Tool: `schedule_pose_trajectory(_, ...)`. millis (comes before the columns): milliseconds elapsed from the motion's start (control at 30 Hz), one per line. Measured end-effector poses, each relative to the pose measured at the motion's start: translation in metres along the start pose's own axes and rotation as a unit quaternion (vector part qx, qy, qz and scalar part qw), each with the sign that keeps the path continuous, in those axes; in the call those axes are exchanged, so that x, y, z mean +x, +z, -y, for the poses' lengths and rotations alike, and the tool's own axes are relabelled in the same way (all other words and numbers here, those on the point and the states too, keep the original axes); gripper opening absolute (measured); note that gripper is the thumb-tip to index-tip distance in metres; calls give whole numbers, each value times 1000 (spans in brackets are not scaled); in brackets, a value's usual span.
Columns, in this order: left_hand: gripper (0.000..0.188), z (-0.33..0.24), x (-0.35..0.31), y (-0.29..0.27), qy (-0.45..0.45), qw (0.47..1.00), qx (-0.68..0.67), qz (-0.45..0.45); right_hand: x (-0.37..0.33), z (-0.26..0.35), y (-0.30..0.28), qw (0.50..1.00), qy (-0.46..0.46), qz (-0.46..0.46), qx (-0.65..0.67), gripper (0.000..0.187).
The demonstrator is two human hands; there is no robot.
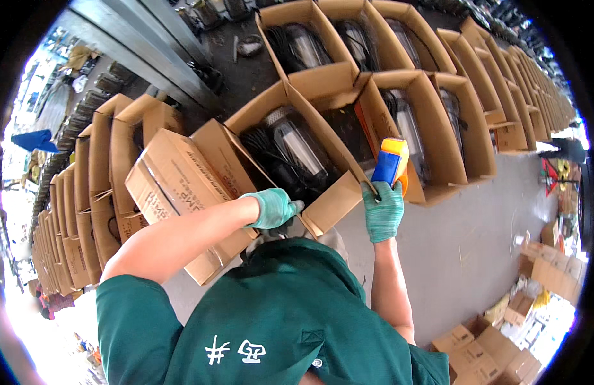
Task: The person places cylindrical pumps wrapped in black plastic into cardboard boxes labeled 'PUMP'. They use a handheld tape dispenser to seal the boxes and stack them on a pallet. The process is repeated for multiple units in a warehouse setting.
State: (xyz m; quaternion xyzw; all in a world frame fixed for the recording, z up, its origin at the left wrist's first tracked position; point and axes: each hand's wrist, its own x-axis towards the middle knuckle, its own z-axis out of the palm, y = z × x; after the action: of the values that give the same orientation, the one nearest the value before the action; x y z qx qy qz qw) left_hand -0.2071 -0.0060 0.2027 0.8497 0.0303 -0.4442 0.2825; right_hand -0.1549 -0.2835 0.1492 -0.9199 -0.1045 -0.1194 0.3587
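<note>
In front of me an open cardboard carton (335, 201) holds a silver, cylindrical pump (298, 147) in clear plastic, with coiled black cable (262, 146) beside it. My left hand (274, 208), in a green knitted glove, is closed at the carton's near left edge, thumb stretched toward the right; whatever lies under its fingers is hidden. My right hand (383, 213), gloved alike, is wrapped round a blue and yellow hand-held tool (389, 162) whose exact kind I cannot make out. Its fingers are beside the carton's right wall, near the corner.
A closed carton (175, 179) leans at the left of the open one. More open cartons (412, 128) with bagged pumps stand ahead and to the right, and a row of cartons (85, 224) runs along the left. Grey metal posts (149, 51) rise at upper left. Stacked boxes (477, 353) lie at lower right.
</note>
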Motion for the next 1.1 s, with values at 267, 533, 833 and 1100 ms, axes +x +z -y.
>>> schedule_pose_trajectory(267, 43, 14, -30, -101, 54, 901, 178, -391, -83, 33, -88, 900, 231, 69, 363, 38)
schedule_pose_trajectory(533, 52, 51, 33, -137, 23, 964, 223, -139, -73, 50, 19, 909, 14, 274, 313, 51)
schedule_pose_trajectory(833, 76, 59, 43, -133, 79, 957, 275, -38, -62, 55, 29, 917, 40, 275, 287, 51)
schedule_pose_trajectory(1100, 128, 5, 81, -161, -184, 953, -239, -9, -63, 50, 29, 910, 40, 281, 303, 55)
